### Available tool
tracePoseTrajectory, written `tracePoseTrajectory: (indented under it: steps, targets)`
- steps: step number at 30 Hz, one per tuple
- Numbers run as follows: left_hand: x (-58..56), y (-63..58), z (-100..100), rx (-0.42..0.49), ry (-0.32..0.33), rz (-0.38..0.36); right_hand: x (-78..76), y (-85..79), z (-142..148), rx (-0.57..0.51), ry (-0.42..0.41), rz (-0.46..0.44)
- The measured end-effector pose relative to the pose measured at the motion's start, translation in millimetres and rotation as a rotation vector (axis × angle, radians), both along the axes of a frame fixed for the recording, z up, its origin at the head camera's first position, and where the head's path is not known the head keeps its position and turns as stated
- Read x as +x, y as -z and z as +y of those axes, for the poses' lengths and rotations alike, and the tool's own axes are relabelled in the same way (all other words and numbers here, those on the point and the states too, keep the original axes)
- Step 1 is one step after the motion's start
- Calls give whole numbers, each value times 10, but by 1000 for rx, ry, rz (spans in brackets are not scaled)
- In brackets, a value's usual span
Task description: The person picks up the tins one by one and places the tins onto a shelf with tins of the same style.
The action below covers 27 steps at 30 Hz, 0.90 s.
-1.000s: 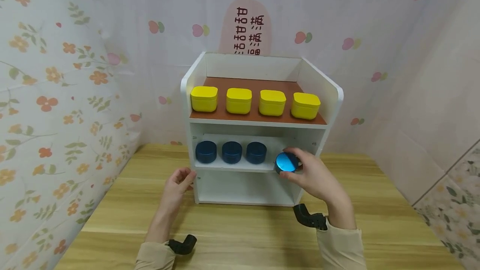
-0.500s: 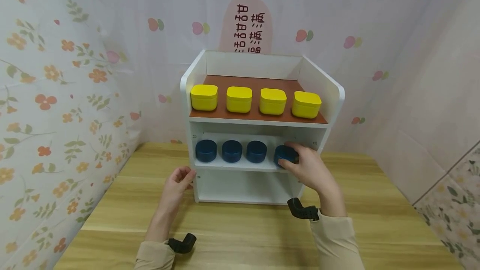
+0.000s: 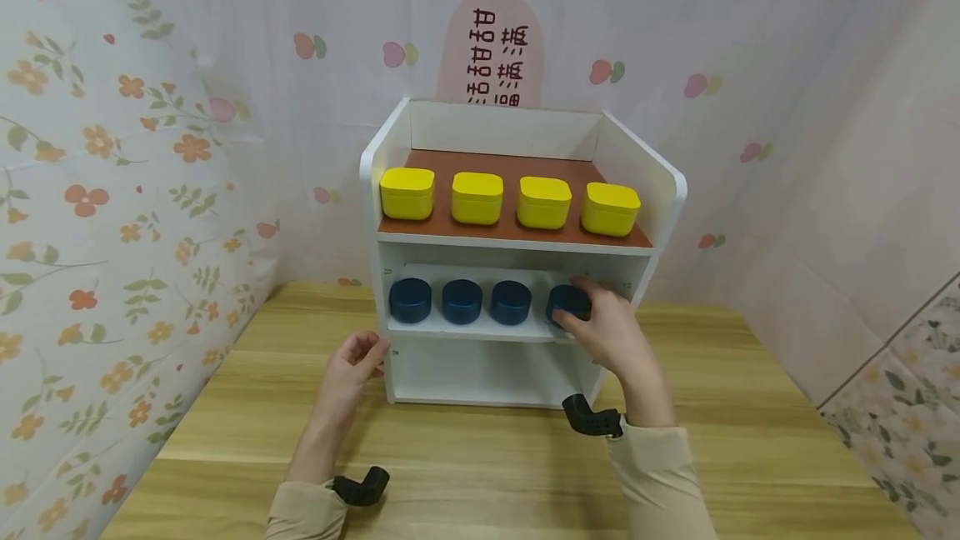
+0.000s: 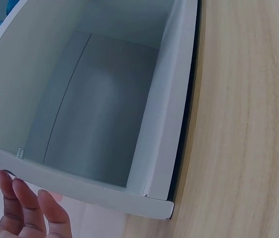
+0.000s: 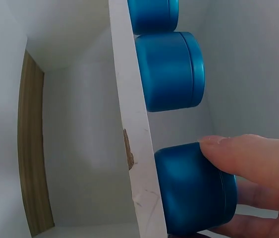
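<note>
A small white shelf unit (image 3: 487,244) stands on the table. On its middle board, several round blue tins (image 3: 461,302) form a row. My right hand (image 3: 618,332) holds the rightmost blue tin (image 3: 567,304), with thumb and fingers on either side; in the right wrist view that tin (image 5: 194,188) sits on the board near its front edge. At the unit's left side, my left hand (image 3: 358,365) touches the outer side panel. Its fingers (image 4: 27,198) lie loosely bent against that panel in the left wrist view, and the thumb is hidden there.
Several yellow lidded boxes (image 3: 477,198) stand in a row on the brown top board. Below the tins is a lower compartment (image 3: 487,369). The wooden table (image 3: 480,473) extends in front, and a patterned curtain (image 3: 300,148) hangs behind.
My right hand has moved the tilted tin back onto the middle board, where it now stands upright at the row's right end. The left hand stays at the side panel.
</note>
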<state>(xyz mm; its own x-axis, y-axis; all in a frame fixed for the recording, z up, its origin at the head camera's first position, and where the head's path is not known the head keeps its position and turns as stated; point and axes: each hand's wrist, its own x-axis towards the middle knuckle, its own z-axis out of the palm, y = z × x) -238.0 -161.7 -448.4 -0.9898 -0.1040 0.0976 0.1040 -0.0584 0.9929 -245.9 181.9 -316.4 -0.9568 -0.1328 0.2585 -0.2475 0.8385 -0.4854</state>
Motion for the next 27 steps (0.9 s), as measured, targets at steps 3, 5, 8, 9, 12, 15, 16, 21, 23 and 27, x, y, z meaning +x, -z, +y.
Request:
tracePoseTrajectory:
  steps: [3,5,8,9,12,15,16,21,23,27]
  targets:
    - [13,-1,-3,-8,-1,-6,25,0,-9,6,7,4]
    - [17,-7,0,-9,1,-7,55,-10,-5,11,9,18]
    - [15,-24,3,-9,-1,-2,135,-27,5,8,15,50]
    - [14,-31,4,-10,-2,0,169,-32,9,6,15,57]
    - [14,-50,3,-16,-3,3,299,-42,25,-10,19,65]
    - [16,-63,0,-31,0,5,434,-38,61,-22,6,79]
    - [17,-67,0,-37,2,5,476,-35,78,-27,0,90]
    - [27,-83,-3,-81,3,-9,613,-2,201,-26,-49,192]
    - [38,-89,-7,-114,-2,-11,643,24,258,-20,-61,232]
    - [64,-94,-43,-207,-22,22,659,101,372,-37,-79,290]
